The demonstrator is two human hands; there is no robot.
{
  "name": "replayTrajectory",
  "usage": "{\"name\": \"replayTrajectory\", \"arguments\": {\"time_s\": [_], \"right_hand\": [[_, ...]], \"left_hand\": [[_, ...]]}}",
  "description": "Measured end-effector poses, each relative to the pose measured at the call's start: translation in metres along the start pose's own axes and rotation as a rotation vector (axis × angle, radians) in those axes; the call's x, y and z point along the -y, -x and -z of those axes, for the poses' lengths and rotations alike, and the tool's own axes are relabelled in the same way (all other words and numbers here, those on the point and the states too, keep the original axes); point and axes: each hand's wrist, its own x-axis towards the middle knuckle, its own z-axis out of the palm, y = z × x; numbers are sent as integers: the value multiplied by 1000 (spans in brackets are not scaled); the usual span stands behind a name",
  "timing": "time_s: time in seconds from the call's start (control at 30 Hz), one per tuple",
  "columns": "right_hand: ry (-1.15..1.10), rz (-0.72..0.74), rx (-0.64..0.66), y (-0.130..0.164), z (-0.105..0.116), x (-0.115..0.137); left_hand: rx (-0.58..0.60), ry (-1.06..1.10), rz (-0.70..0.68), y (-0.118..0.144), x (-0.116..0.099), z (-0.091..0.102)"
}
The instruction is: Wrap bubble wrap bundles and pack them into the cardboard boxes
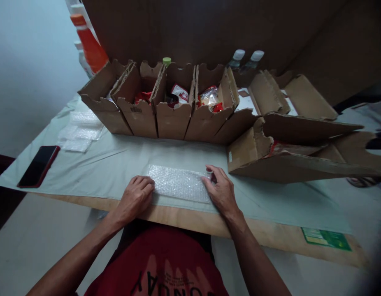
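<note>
A row of open brown cardboard boxes point(166, 111) stands at the back of the pale cloth-covered table point(116, 164), holding red and clear snack packets point(209, 98). A dark smartphone in a red case point(38, 166) lies at the left edge, near a stack of bubble-wrap sheets point(81, 131). An orange plastic bottle point(90, 43) stands behind.

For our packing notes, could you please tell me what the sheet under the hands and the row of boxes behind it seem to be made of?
The sheet looks like clear plastic bubble wrap: translucent, with a glossy, pebbled grid of bubbles. The boxes appear to be matte brown corrugated cardboard, judging by the ragged, layered edges.
</note>
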Motion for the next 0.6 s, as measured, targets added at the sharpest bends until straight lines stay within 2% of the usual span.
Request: {"name": "replayTrajectory", "arguments": {"time_s": [0.13,0.23,0.33,0.47,0.53,0.6], "right_hand": [[64,-45,95,-2,1,0],[101,-75,150,7,9,8],[-1,-144,222,33,25,23],[-241,-204,336,81,29,46],[-355,-232,375,98,21,54],[-422,-300,382,107,12,60]], "left_hand": [[-20,-23,10,7,6,-1],[-28,-47,15,1,16,0],[-28,-70,35,-29,28,-4],[88,-28,53,-82,40,-23],[139,15,36,-89,38,-25],[177,116,3,-75,28,-17]]}}
